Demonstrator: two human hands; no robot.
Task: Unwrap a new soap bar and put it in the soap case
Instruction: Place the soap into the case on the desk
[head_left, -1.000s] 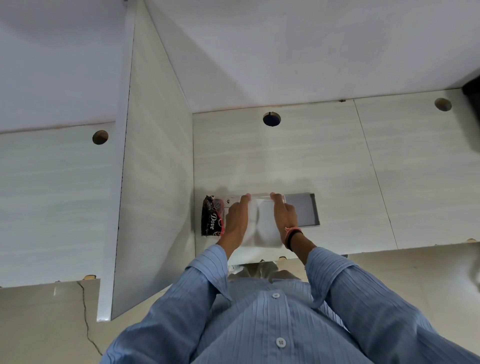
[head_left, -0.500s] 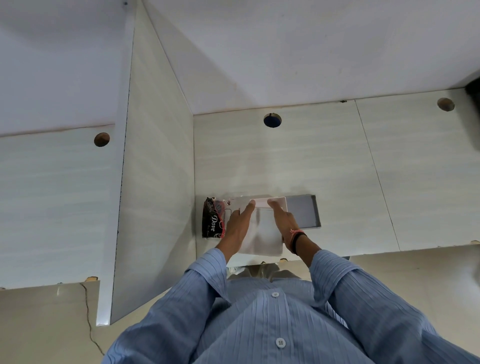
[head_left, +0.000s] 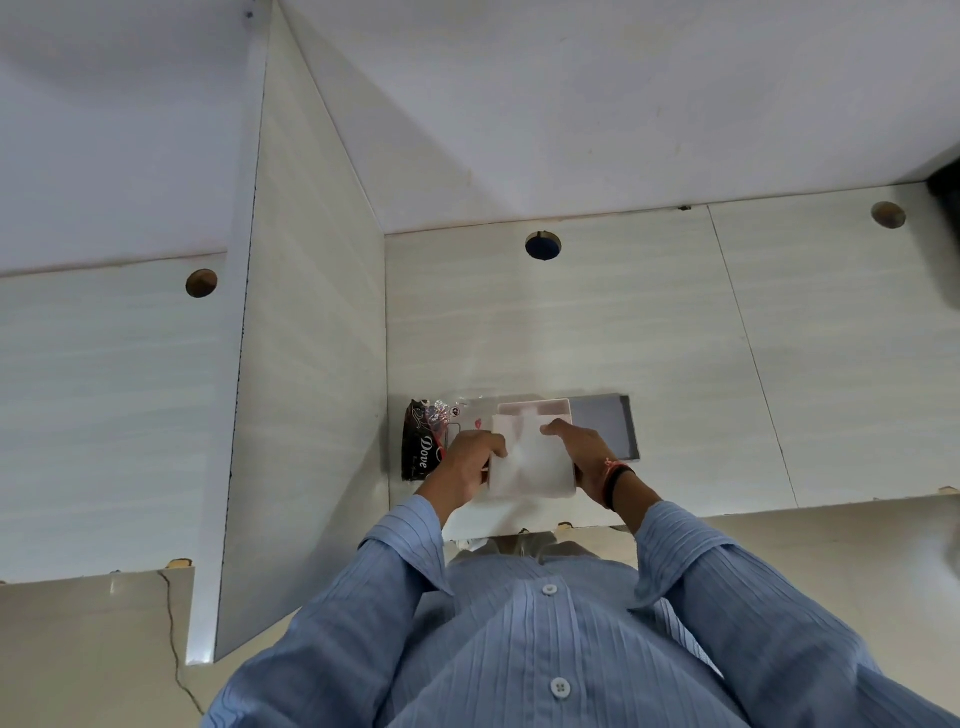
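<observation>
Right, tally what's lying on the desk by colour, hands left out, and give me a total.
Black: 1, the Dove wrapper
White: 1, the white box held by the left hand and right hand
Grey: 1, the flat grey slab beyond the right hand
Total: 3

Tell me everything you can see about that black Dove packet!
The black Dove packet is a glossy, crinkly wrapper with white "Dove" lettering and some red trim. It lies on the pale desk, in the corner beside the upright divider panel. Its far end looks crumpled. The left hand sits right beside it, partly covering its edge.
</observation>
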